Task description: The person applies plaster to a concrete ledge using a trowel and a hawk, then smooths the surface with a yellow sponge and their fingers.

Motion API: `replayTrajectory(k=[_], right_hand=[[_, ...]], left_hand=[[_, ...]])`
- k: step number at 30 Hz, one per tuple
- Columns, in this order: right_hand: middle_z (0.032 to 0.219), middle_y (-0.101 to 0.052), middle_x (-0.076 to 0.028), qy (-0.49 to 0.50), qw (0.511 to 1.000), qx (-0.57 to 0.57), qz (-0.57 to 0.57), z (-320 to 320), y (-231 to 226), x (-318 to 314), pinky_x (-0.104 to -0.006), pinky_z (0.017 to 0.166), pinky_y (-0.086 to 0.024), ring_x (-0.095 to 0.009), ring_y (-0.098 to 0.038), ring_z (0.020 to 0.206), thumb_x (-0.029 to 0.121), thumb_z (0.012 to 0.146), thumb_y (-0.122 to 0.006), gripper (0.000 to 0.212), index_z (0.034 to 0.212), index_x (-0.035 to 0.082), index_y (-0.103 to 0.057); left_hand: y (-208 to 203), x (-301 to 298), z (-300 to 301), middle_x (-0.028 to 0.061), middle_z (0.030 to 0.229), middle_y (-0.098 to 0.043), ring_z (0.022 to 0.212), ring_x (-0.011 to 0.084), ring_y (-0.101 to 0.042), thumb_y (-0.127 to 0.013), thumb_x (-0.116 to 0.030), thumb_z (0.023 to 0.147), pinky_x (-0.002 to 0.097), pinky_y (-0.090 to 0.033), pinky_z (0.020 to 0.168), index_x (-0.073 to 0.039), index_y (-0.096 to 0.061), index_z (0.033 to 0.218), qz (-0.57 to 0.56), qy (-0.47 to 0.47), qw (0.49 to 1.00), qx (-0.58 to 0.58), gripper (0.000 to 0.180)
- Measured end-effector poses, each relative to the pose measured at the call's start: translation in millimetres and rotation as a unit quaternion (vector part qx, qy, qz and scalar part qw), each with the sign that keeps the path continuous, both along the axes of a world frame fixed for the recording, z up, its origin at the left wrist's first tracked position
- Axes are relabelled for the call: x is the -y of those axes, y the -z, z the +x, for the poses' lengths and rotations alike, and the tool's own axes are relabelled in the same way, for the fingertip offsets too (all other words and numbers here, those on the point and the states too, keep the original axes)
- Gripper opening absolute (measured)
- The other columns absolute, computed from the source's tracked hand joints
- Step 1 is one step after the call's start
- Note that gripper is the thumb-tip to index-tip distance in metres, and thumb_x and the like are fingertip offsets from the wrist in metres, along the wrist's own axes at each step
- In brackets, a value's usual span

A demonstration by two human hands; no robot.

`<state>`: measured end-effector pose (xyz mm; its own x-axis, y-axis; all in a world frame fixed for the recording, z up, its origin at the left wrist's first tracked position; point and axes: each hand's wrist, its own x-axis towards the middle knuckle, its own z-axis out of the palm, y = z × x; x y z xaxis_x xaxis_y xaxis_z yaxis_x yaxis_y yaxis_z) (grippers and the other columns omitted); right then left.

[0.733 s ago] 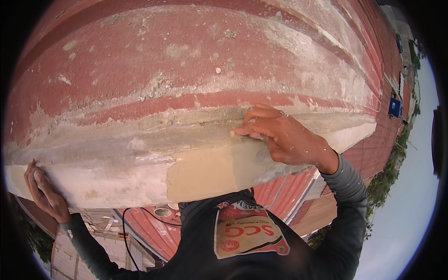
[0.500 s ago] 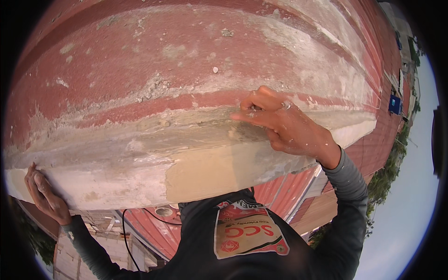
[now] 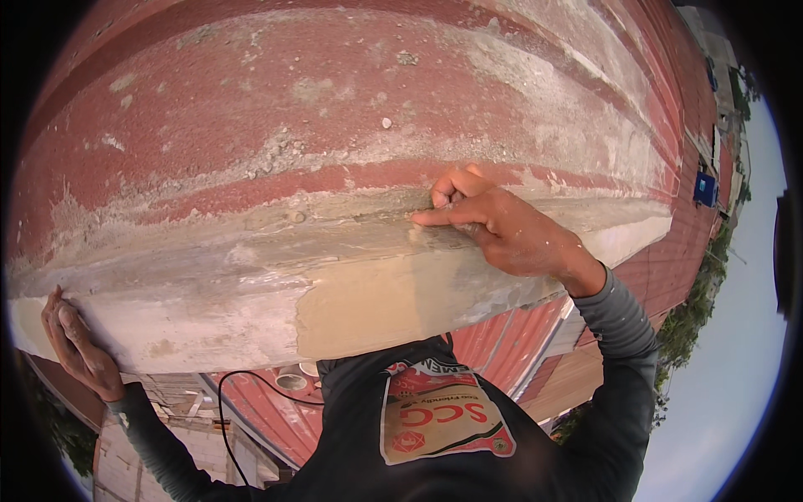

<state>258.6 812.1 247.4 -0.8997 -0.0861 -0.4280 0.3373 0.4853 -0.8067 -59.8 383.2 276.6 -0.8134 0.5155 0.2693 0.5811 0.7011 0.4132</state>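
Note:
A long cement-covered beam point(image 3: 226, 280) runs across in front of me, with a smooth beige patch point(image 3: 360, 309) on its near face. At its upper edge, my right hand point(image 3: 527, 234) has the index finger stretched out, its tip touching the rough grey seam point(image 3: 360, 216). The other fingers are curled, and I see nothing clearly held in them. Whitish specks dot this hand. Far to the left, my left hand point(image 3: 81, 347) rests against the beam's near face with its fingers extended and nothing in it.
Beyond the beam slopes a red ribbed roof point(image 3: 242, 100) with dried cement and loose crumbs point(image 3: 280, 151). Below are another red roof point(image 3: 493, 343), a round container point(image 3: 291, 381) and a black cable point(image 3: 222, 410). Sky and trees show past the roof's right side.
My right hand has shifted slightly down and left, its index fingertip staying by the seam. My left hand has hardly moved.

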Motion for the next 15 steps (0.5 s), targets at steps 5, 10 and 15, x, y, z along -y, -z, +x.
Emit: replayTrajectory(k=[5, 10, 15], right_hand=[[0.109, -0.046, -0.009, 0.013, 1.000, 0.001, 0.026, -1.2, -9.0, -3.1, -0.0355, 0.088, -0.044, -0.028, -0.046, 0.104, -0.021, 0.061, -0.046, 0.067, 0.118, 0.005, -0.070], [0.110, -0.048, -0.011, -0.040, 0.990, -0.040, 0.126, -0.4, -10.9, -1.0, -0.0384, 0.085, -0.043, -0.029, -0.047, 0.103, -0.018, 0.060, -0.050, 0.064, 0.118, 0.000, -0.068], [0.109, -0.049, -0.014, -0.052, 0.995, -0.018, 0.086, -5.3, -9.5, 5.0, -0.0412, 0.086, -0.043, -0.031, -0.047, 0.103, -0.015, 0.063, -0.051, 0.062, 0.121, -0.002, -0.065]], left_hand=[[1.7, 2.2, 0.3, 0.0143, 0.126, -0.060, 0.107, 0.0194, -0.054, -0.044, -0.022, 0.106, 0.0283, -0.040, 0.093, 0.009, -0.058, 0.108, 0.006, -0.010, 1.000, 0.013, 0.034], [1.9, 2.3, -0.2, 0.0135, 0.125, -0.060, 0.106, 0.0185, -0.053, -0.044, -0.023, 0.106, 0.0279, -0.041, 0.092, 0.009, -0.058, 0.108, 0.010, -0.014, 1.000, 0.008, 0.034], [1.2, 0.8, 0.1, 0.0146, 0.125, -0.060, 0.107, 0.0201, -0.054, -0.044, -0.022, 0.106, 0.0291, -0.040, 0.094, 0.009, -0.058, 0.108, 0.003, -0.021, 1.000, 0.013, 0.034]])
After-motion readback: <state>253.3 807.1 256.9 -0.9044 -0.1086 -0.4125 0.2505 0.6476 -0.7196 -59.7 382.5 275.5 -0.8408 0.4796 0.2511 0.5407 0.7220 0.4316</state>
